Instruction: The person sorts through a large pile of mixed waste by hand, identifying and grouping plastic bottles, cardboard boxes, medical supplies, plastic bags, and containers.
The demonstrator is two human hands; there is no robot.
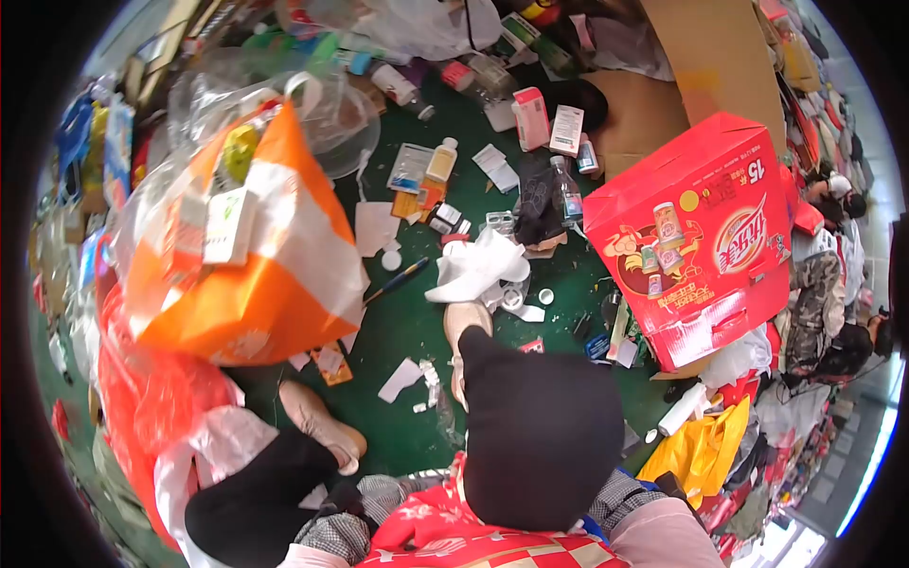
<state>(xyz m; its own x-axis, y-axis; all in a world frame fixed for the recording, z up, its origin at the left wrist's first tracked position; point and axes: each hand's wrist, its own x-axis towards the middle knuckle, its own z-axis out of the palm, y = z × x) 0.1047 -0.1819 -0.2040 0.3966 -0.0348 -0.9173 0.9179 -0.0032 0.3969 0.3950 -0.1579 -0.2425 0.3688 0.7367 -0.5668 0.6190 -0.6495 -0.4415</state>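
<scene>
At the bottom edge, a checkered cuff (329, 538) ends my left pink sleeve. A small dark patch beyond it may be my left hand (350, 499) in a glove; its fingers cannot be made out. My right pink sleeve (668, 532) runs to another checkered cuff (629, 500) beside my black-trousered knee (544, 431), and the hand there is hidden. Between my shoes lie paper scraps (401, 379). Crumpled white paper (483, 267) touches the tip of my right shoe (466, 320). A pen-like stick (398, 280) lies to its left.
An orange-and-white plastic bag (294, 251) stands at left, above a red plastic bag (151, 388). A red carton (691, 293) leans at right, near brown cardboard (724, 66). Bottles (441, 159), small boxes (567, 130) and a yellow bag (705, 452) litter the green floor (398, 327).
</scene>
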